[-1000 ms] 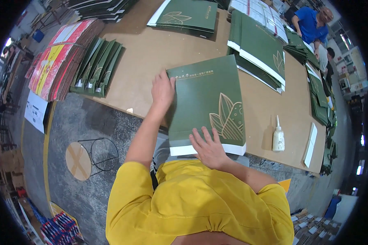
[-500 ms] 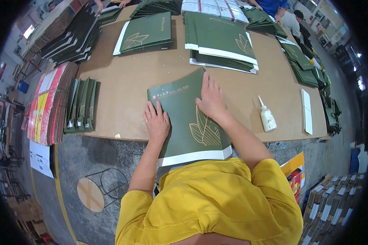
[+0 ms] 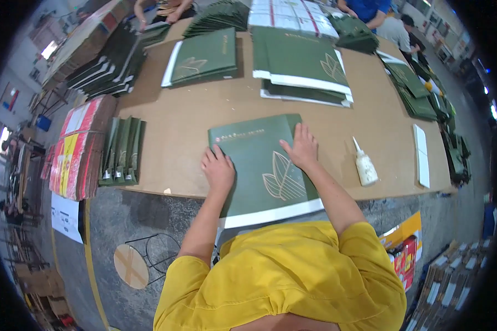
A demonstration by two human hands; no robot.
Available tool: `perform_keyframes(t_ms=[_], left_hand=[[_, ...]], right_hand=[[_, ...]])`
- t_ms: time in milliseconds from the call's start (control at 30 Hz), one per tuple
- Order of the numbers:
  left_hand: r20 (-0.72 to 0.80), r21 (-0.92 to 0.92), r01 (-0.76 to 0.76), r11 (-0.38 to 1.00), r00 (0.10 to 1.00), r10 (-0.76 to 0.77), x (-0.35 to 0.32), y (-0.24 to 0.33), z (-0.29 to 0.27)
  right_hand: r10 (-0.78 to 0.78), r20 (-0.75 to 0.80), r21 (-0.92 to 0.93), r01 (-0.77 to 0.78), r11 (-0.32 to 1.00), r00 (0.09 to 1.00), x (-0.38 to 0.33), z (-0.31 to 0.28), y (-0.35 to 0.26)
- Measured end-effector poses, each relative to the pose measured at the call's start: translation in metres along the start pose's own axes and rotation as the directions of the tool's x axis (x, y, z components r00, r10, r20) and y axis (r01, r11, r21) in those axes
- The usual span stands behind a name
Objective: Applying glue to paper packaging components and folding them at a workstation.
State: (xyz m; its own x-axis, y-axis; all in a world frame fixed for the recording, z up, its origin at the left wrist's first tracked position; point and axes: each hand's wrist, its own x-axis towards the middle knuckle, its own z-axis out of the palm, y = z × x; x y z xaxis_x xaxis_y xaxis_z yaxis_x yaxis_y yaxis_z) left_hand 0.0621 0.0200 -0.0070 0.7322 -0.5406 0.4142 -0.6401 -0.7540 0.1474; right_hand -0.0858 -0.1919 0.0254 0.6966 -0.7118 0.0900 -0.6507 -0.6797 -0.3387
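A flat green paper bag (image 3: 251, 176) lies in front of me, printed with a gold leaf outline. The white strip along its near edge reaches over the table's front edge, close to my yellow shirt. My left hand (image 3: 219, 170) rests on the bag's left side, fingers lying flat. On its right side, toward the far corner, my right hand (image 3: 302, 149) is spread, thumb apart from the fingers. Neither hand is closed round anything. To the right of the bag stands a white squeeze bottle (image 3: 365, 168) with a pointed nozzle.
Stacks of green bags (image 3: 204, 58) and more green bags (image 3: 298, 55) lie across the table's far side. Folded green bags (image 3: 121, 151) stand left beside a strapped red-and-yellow bundle (image 3: 80, 149). A white strip (image 3: 421, 154) lies right. Co-workers (image 3: 364, 14) work opposite. A round stool (image 3: 131, 266) is below.
The bag's far right part has come down flatter, and my right hand has moved down with it, its fingers spreading. My left hand stays on the left side. The whole view has shifted slightly.
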Motion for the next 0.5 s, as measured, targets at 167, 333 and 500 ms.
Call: perform_keyframes(t_ms=[167,333,500], left_hand=[[0.183,-0.486,0.273,0.830,0.961,-0.209,0.038,-0.015,-0.020],[0.353,-0.491,0.361,0.793,0.915,-0.198,0.068,0.021,-0.014],[0.251,-0.452,0.276,0.848,0.952,-0.175,0.067,0.037,0.011]], right_hand=[[0.112,0.157,0.019,-0.116,0.993,0.981,0.017,-0.036,0.000],[0.242,0.162,0.244,-0.277,0.930,0.957,0.043,-0.053,0.016],[0.442,0.094,0.241,-0.451,0.859,0.892,0.051,-0.038,0.033]])
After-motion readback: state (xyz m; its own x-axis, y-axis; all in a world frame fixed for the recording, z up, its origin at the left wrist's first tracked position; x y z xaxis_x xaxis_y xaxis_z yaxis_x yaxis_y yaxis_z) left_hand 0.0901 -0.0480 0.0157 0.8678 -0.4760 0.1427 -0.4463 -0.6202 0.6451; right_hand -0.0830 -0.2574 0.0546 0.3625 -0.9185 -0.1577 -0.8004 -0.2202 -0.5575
